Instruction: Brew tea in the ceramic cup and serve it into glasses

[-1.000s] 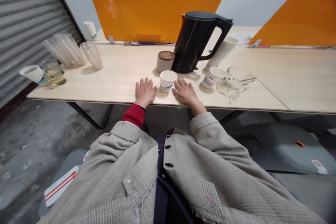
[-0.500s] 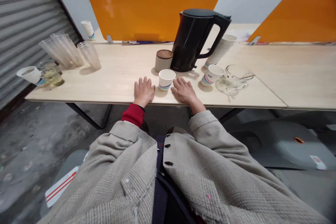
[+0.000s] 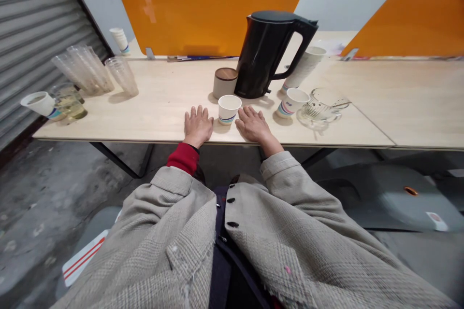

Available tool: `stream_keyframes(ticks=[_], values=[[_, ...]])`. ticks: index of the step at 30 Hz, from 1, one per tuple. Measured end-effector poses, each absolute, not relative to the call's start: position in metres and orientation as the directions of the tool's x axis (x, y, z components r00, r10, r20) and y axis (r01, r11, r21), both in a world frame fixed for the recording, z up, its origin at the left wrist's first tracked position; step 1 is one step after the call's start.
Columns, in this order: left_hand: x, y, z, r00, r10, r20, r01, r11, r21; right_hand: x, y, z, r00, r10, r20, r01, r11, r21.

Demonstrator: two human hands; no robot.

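Paper cup [image 3: 229, 110] stands between left hand [image 3: 197, 129] and right hand [image 3: 253, 124], fingers [image 3: 199, 113] released on the table [image 3: 155, 111].

A paper cup [image 3: 229, 111] stands between a person's left hand [image 3: 198, 126] and right hand [image 3: 253, 124] near the front edge of a table [image 3: 163, 91].

Behind the cup sits a lidded canister [image 3: 224, 85], with an electric kettle [image 3: 257, 60] just to its right and a desk partition [image 3: 199, 17] beyond both. To the right of the right hand stands a second paper cup [image 3: 291, 104], then a glass pitcher [image 3: 322, 108]; a stack of paper cups [image 3: 306, 68] sits behind the kettle to the right. At the table's left end, stacked plastic cups [image 3: 87, 71] stand behind a third paper cup [image 3: 40, 104].
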State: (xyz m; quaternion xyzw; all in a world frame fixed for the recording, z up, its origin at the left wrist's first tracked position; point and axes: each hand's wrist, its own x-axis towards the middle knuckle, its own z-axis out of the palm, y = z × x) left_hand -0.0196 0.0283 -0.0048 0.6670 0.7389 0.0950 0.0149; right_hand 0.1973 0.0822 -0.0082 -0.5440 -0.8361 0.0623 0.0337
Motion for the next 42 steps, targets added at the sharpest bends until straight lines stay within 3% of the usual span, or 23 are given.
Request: stream_keyframes(ticks=[42], values=[[-0.0214, 0.0306, -0.0046, -0.087, 0.992, 0.093, 0.986, 0.073, 0.147, 0.1929, 0.077, -0.0007, -0.375, 0.926, -0.042, 0.922, 0.367, -0.125]])
